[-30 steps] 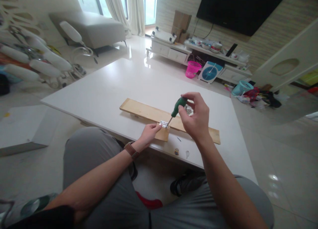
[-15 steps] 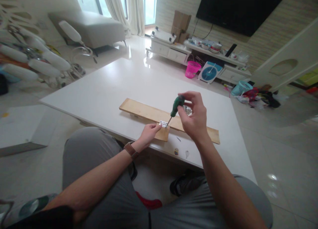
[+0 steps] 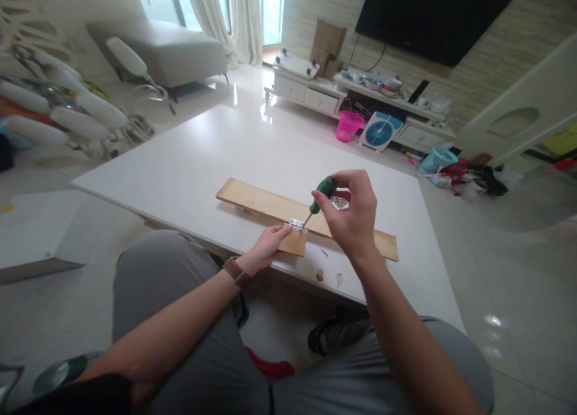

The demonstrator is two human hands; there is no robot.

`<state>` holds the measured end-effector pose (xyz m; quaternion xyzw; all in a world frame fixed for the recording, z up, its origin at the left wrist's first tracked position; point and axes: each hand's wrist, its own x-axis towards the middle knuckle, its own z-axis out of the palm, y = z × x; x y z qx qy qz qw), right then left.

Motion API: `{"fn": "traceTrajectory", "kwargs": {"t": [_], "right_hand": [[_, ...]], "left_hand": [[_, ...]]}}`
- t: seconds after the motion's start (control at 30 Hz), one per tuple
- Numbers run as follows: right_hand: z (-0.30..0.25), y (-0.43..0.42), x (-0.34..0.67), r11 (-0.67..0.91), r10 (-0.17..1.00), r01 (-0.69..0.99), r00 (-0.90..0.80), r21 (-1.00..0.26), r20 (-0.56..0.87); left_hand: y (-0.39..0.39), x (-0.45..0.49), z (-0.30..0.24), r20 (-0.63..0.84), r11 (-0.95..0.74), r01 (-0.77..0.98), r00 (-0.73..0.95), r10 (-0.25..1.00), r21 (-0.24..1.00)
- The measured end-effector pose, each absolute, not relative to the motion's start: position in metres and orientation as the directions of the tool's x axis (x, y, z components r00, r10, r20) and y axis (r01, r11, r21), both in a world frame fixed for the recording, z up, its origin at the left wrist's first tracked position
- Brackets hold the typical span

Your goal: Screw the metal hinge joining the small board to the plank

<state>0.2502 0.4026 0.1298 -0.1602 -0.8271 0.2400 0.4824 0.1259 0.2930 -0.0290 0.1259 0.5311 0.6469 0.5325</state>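
A green-handled screwdriver (image 3: 323, 193) is gripped in my right hand (image 3: 354, 214), tilted with its tip down at a silver metal hinge (image 3: 296, 224). The hinge lies across the joint between a long wooden board (image 3: 256, 199) and a small wooden piece (image 3: 295, 244). My left hand (image 3: 269, 245) pinches the small wooden piece, thumb on top by the hinge and the other fingers hidden beneath. Behind my right hand, partly covered, lies a small clear bag (image 3: 339, 203) of shiny bits.
On the white table (image 3: 180, 157) near its front edge lie a thin dark metal piece (image 3: 324, 253), a small yellow item (image 3: 320, 275) and a small clear item (image 3: 339, 279). Beyond stand a pink basket (image 3: 349, 125) and a blue-and-white fan (image 3: 381, 131).
The screwdriver handle has tilted a little to the right, and my right fingers and thumb have shifted around it. My left hand and the boards stay nearly where they were.
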Motion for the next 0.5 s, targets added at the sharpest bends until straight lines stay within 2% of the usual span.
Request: {"fn": "traceTrajectory", "kwargs": {"t": [0.2, 0.37, 0.5], "right_hand": [[0.1282, 0.4039, 0.25, 0.878, 0.425, 0.019, -0.49, -0.478, 0.761], [0.1288, 0.4043, 0.2502, 0.895, 0.408, 0.039, -0.478, -0.445, 0.778], [0.127, 0.4037, 0.2508, 0.883, 0.431, 0.04, -0.465, -0.468, 0.773]], "left_hand": [[0.2936, 0.1299, -0.0254, -0.447, 0.143, -0.639, -0.343, 0.826, 0.756], [0.294, 0.1305, -0.027, -0.429, 0.131, -0.635, -0.342, 0.836, 0.761], [0.2946, 0.1301, -0.0279, -0.435, 0.126, -0.641, -0.35, 0.829, 0.757]]}}
